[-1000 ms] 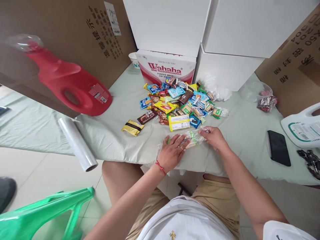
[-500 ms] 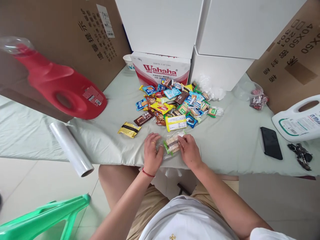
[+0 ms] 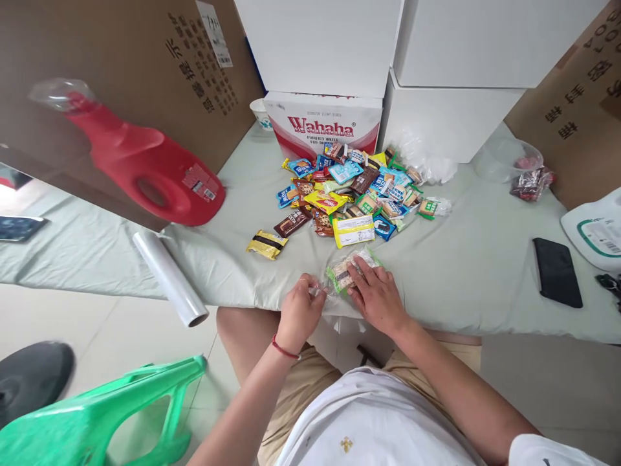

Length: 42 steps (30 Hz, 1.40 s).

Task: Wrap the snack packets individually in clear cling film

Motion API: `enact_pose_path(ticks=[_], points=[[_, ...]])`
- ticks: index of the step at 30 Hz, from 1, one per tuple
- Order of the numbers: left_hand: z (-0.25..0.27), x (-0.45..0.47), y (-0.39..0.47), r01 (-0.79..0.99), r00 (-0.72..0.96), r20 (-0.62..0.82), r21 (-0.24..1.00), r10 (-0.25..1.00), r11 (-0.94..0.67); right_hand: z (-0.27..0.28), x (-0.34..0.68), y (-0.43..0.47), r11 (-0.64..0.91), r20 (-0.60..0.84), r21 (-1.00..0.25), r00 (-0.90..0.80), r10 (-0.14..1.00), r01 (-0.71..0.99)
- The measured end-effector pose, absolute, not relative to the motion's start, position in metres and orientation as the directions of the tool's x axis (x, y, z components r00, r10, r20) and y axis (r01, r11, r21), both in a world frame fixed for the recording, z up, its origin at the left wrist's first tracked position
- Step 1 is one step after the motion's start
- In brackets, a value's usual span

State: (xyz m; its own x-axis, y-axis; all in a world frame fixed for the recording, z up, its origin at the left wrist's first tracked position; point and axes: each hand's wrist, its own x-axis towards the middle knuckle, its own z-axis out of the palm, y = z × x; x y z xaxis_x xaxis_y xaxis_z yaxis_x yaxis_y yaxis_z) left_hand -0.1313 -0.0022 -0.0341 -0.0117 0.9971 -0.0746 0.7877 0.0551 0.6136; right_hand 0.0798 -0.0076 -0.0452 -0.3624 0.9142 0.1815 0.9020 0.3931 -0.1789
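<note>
Lying on the bench (image 3: 466, 272), the green-trimmed snack pack (image 3: 339, 277) is partly under the spread right hand (image 3: 381, 301). At 8 o'clock, the left hand (image 3: 301, 309) is clamped on clear film (image 3: 330, 294). At 12 o'clock lies the snack pile (image 3: 350, 194); at 3 o'clock, well apart, the black phone (image 3: 557, 272).

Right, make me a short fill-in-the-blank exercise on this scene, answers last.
The bracelet next to the left hand is coloured ____.
The hand lying over the green-edged packet is the person's ____ one.
The large red letters on the carton behind the snack pile spell ____.
The plastic stool at the lower left is coloured ____.
Missing words: red; right; Wahaha; green.
</note>
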Motion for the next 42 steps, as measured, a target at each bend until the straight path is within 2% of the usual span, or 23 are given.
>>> enact_pose_path(ticks=[3,6,9,11,14,17,20,24,30,33,36,38,40,42], points=[[-0.035,-0.128,0.004,0.813,-0.091,0.005,0.578,0.996,0.072,-0.047,0.08,-0.008,0.384,0.191,-0.204,-0.348,0.918,0.901],[-0.035,-0.122,0.009,0.863,-0.027,0.065,0.505,0.997,-0.01,-0.048,0.082,-0.009,0.385,0.197,-0.233,-0.344,0.918,0.893],[-0.029,-0.123,0.011,0.805,0.002,0.009,0.593,1.0,-0.007,-0.048,0.085,-0.01,0.382,0.198,-0.265,-0.338,0.92,0.885],[-0.024,-0.127,0.01,0.684,-0.033,-0.122,0.721,0.992,0.111,-0.048,0.087,-0.009,0.385,0.201,-0.281,-0.338,0.919,0.879],[-0.014,-0.129,0.009,0.338,-0.036,-0.38,0.866,0.924,0.369,-0.05,0.087,-0.008,0.393,0.209,-0.296,-0.342,0.916,0.871],[-0.003,-0.113,0.015,-0.025,-0.021,-0.502,0.865,0.865,0.501,-0.052,0.085,-0.007,0.399,0.216,-0.314,-0.344,0.914,0.862],[0.002,-0.083,0.024,-0.169,-0.01,-0.522,0.842,0.853,0.513,-0.053,0.084,-0.007,0.401,0.21,-0.312,-0.349,0.913,0.862],[-0.002,-0.053,0.031,-0.113,-0.062,-0.459,0.885,0.886,0.451,-0.055,0.085,-0.007,0.412,0.188,-0.349,-0.368,0.911,0.842],[-0.017,-0.056,0.033,-0.002,0.012,-0.454,0.891,0.891,0.454,-0.058,0.097,-0.006,0.508,0.299,-0.556,-0.412,0.861,0.658],[-0.019,-0.059,0.036,0.05,0.024,-0.437,0.899,0.899,0.435,-0.058,0.1,-0.007,0.545,0.305,-0.542,-0.454,0.837,0.64],[-0.015,-0.063,0.035,-0.016,0.038,-0.46,0.887,0.887,0.461,-0.06,0.099,-0.01,0.537,0.28,-0.489,-0.459,0.843,0.688],[-0.012,-0.069,0.03,-0.005,-0.06,-0.351,0.936,0.935,0.351,-0.062,0.097,-0.01,0.528,0.286,-0.479,-0.444,0.849,0.701],[-0.011,-0.074,0.025,0.176,-0.145,-0.081,0.979,0.986,0.107,-0.064,0.097,-0.009,0.533,0.299,-0.483,-0.442,0.846,0.695],[-0.016,-0.078,0.021,0.432,-0.024,0.169,0.89,0.985,-0.143,-0.065,0.097,-0.008,0.541,0.314,-0.498,-0.44,0.841,0.678]])
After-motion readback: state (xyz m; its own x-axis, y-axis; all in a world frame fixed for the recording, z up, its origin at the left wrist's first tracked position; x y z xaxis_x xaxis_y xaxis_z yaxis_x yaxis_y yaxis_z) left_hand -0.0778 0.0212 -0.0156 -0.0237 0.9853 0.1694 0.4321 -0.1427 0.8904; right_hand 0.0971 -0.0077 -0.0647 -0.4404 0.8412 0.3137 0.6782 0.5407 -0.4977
